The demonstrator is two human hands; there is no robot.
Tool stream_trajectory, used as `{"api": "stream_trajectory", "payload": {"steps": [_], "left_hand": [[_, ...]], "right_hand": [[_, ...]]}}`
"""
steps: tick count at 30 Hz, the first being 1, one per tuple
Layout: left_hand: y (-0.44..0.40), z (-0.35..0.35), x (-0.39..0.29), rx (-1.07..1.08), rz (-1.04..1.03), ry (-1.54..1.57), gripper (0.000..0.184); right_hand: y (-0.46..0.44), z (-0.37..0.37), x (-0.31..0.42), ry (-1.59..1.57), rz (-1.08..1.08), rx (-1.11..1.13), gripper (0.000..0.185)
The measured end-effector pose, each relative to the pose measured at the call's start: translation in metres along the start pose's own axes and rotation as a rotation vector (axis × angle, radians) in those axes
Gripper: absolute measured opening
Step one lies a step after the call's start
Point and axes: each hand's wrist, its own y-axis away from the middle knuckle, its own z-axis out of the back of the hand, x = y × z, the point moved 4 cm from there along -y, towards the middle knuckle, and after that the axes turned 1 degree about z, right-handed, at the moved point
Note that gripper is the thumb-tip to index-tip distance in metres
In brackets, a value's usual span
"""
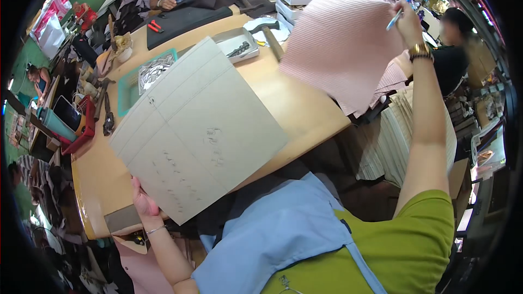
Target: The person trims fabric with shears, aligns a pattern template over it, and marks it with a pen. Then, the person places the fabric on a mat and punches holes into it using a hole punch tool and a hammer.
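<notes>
A large grey-beige cardboard sheet [199, 125] with ruled lines and handwriting is tilted up over the table. My left hand [144, 198] grips it at the lower left edge, the fingers partly hidden behind the board. Up at the right, my right hand [407, 24] pinches the corner of a pink ribbed sheet [340, 43], which hangs down over the table's right side. A slim pale-blue pen [394, 19] is also held in those fingers. More pink ribbed material [391, 80] lies below the raised sheet.
On the wooden table [310, 122] are a hammer [271, 41], a white box with metal tools [242, 46] and a teal basket [126, 95]. Red-handled pliers [155, 26] lie on a black board [188, 24]. Stacked sheets [397, 136] stand at right. Several people work around.
</notes>
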Motion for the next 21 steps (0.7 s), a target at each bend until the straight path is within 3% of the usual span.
{"api": "stream_trajectory", "payload": {"steps": [3, 5, 7, 8, 10, 11, 12, 14, 16, 21], "left_hand": [[0.000, -0.007, 0.001, 0.040, -0.009, -0.080, 0.039], [0.000, -0.013, -0.001, 0.046, -0.033, -0.148, 0.040], [0.000, -0.027, 0.004, 0.030, -0.056, -0.212, 0.041], [0.001, -0.041, 0.009, 0.012, -0.057, -0.239, 0.041], [0.001, -0.080, 0.022, -0.029, -0.043, -0.306, 0.041], [0.001, -0.099, 0.030, -0.061, -0.043, -0.311, 0.041], [-0.001, -0.119, 0.040, -0.088, -0.040, -0.318, 0.041], [-0.015, -0.145, 0.056, -0.075, 0.019, -0.281, 0.040], [-0.031, -0.168, 0.069, -0.002, 0.136, -0.200, 0.040], [-0.053, -0.283, 0.122, 0.099, 0.190, -0.206, 0.039]], "right_hand": [[-0.001, -0.006, -0.055, 0.418, -0.161, 0.031, 0.020], [0.023, -0.027, -0.039, 0.349, -0.008, 0.073, 0.026], [0.065, -0.064, 0.017, 0.002, -0.165, 0.316, 0.024], [0.091, -0.085, 0.045, -0.236, 0.094, 0.253, 0.022], [0.160, -0.077, 0.161, -0.762, 0.026, 0.442, 0.033], [0.183, -0.063, 0.201, -0.650, 0.446, 0.442, 0.046], [0.209, -0.050, 0.233, -0.522, 0.607, 0.508, 0.065], [0.240, -0.029, 0.271, -0.360, 0.825, 0.663, 0.069], [0.246, -0.027, 0.262, -0.302, 0.868, 0.573, 0.062], [0.200, 0.031, 0.199, -0.065, 0.822, 0.254, 0.041]]}}
